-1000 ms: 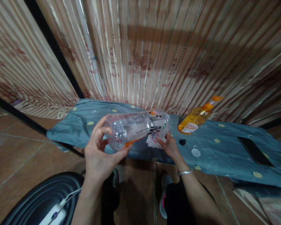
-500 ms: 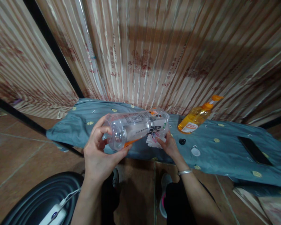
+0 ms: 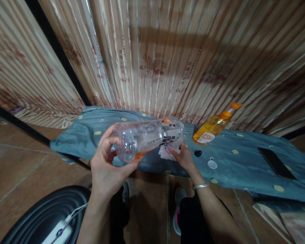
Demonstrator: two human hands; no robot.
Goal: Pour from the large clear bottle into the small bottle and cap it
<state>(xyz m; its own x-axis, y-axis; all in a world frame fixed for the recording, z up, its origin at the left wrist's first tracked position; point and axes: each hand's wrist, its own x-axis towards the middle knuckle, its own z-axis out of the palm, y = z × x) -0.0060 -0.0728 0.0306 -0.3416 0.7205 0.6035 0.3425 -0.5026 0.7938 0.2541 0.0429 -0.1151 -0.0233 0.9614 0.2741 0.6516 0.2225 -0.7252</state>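
A large clear plastic bottle with a printed label and an orange strip lies sideways in the air above the blue cloth. My left hand is wrapped round its left end, thumb along the underside. At the bottle's right end, my right hand pinches a crumpled white and pink tissue against the lower side. The bottle hides part of the tissue and some fingertips.
On the blue cloth surface stand a pump bottle of orange liquid, a small black cap, a white disc and a black phone. A striped curtain hangs behind. A black coiled item and white power strip sit lower left.
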